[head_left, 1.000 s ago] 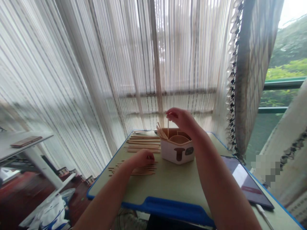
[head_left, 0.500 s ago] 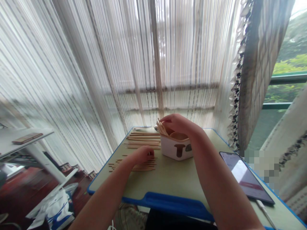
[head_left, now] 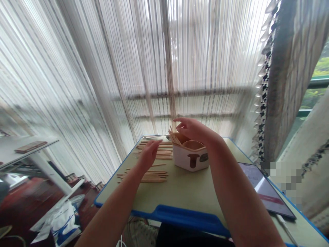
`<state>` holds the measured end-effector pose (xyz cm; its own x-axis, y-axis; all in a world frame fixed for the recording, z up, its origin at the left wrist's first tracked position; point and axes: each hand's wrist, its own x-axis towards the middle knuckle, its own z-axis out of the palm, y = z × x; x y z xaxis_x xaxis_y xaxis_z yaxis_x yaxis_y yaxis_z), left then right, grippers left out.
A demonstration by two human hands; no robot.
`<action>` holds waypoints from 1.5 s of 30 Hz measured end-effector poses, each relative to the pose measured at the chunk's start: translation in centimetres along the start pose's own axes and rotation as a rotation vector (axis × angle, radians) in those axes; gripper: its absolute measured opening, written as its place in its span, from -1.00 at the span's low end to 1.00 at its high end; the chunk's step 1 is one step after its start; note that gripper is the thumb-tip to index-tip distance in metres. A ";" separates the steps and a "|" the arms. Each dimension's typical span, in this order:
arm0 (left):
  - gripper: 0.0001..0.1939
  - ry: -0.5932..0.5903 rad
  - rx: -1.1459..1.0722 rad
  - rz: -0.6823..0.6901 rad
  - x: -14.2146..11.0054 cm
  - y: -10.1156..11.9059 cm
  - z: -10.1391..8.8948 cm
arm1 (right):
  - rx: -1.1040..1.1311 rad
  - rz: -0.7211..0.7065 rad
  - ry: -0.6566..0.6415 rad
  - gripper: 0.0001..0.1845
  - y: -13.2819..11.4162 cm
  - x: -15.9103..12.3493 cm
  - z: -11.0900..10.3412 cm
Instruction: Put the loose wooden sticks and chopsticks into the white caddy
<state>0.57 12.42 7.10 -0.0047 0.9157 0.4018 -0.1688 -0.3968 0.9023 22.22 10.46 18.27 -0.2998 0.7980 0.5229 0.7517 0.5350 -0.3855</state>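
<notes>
A white caddy (head_left: pixel 183 160) with brown inner compartments stands on the table. Several thin wooden chopsticks (head_left: pixel 175 138) lean in its left compartment. Above the caddy hovers my right hand (head_left: pixel 192 130), index finger stretched out and fingers apart, with nothing visible in it. My left hand (head_left: pixel 149 154) is over the near side of the back row of chopsticks (head_left: pixel 164 153), fingers extended and holding nothing I can see. Nearer to me lies a second group of chopsticks (head_left: pixel 154 176), partly behind my left forearm. One stick sits slightly apart at its far side.
A metal utensil (head_left: pixel 154 137) lies along the table's back edge. On the right is a tablet (head_left: pixel 267 192) with a white cable (head_left: pixel 285 226). The table (head_left: pixel 190 192) has a blue rim. Striped curtains (head_left: pixel 144 68) hang behind, and a white desk (head_left: pixel 33 140) stands left.
My left hand has lifted off the near chopsticks and moved toward the back row, its fingers straightening. My right hand has risen slightly off the chopsticks in the caddy, fingers spreading.
</notes>
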 end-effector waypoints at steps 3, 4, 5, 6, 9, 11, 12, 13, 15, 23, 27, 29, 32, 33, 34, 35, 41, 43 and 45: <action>-0.80 0.188 -0.012 0.157 0.1 0.9 -0.6 | 0.002 -0.016 -0.008 -0.53 0.3 0.3 0.3; -0.80 0.255 -0.006 0.214 0.2 1.0 -0.8 | 0.000 -0.019 -0.009 -0.52 0.4 0.4 0.5; -0.80 0.319 0.001 0.267 0.3 1.2 -1.1 | -0.002 -0.020 -0.008 -0.51 0.5 0.5 0.6; -0.80 0.381 0.008 0.317 0.3 1.2 -1.3 | -0.003 -0.018 -0.009 -0.50 0.6 0.6 0.8; -0.79 0.519 0.007 0.439 0.7 1.2 -1.9 | 0.004 -0.018 -0.014 -0.50 0.7 0.7 1.0; -0.78 0.582 -0.020 0.471 1.2 1.1 -2.4 | 0.010 -0.026 -0.012 -0.50 0.8 0.7 1.1; -0.77 0.611 -0.040 0.467 1.5 1.1 -2.7 | 0.012 -0.028 -0.008 -0.51 0.8 0.7 1.1; -0.77 0.639 -0.066 0.452 1.8 1.0 -3.0 | 0.013 -0.030 -0.004 -0.51 0.9 0.8 1.2; -0.76 0.692 -0.146 0.412 2.6 0.8 -3.8 | 0.014 -0.038 0.007 -0.52 1.0 0.9 1.3; -0.88 0.521 -0.619 -0.128 4.3 -0.5 -5.3 | 0.007 -0.070 0.109 -0.58 0.8 1.5 2.4; -0.87 0.339 -0.700 -0.357 4.0 -1.0 -4.5 | -0.004 -0.095 0.191 -0.61 0.4 1.7 2.6; -0.87 0.287 -0.696 -0.388 3.8 -1.4 -3.9 | 0.044 -0.105 0.213 -0.66 0.2 1.8 2.7; -0.89 0.264 -0.672 -0.393 3.5 -1.9 -3.0 | 0.196 -0.124 0.198 -0.78 -0.1 1.9 2.8; -0.90 0.265 -0.665 -0.393 3.4 -2.1 -2.7 | 0.249 -0.126 0.204 -0.80 -0.2 1.9 2.7; -0.91 0.261 -0.661 -0.392 3.3 -2.2 -2.5 | 0.292 -0.120 0.224 -0.82 -0.3 1.9 2.6; -0.92 0.254 -0.659 -0.388 3.3 -2.3 -2.2 | 0.314 -0.107 0.253 -0.83 -0.4 1.8 2.5; -0.89 0.214 -0.687 -0.375 2.7 -2.3 -1.5 | 0.193 0.058 0.330 -0.77 -0.1 0.9 1.4; -0.88 0.198 -0.692 -0.378 2.6 -2.1 -1.4 | 0.193 0.082 0.342 -0.69 0.3 0.9 1.5; -0.89 0.174 -0.688 -0.380 2.5 -2.0 -1.3 | 0.252 0.068 0.317 -0.70 0.6 0.9 1.8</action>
<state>-0.40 15.56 6.10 0.0315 0.9995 0.0058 -0.7588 0.0201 0.6510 21.34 11.99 17.19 -0.0294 0.7298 0.6830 0.5842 0.5670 -0.5807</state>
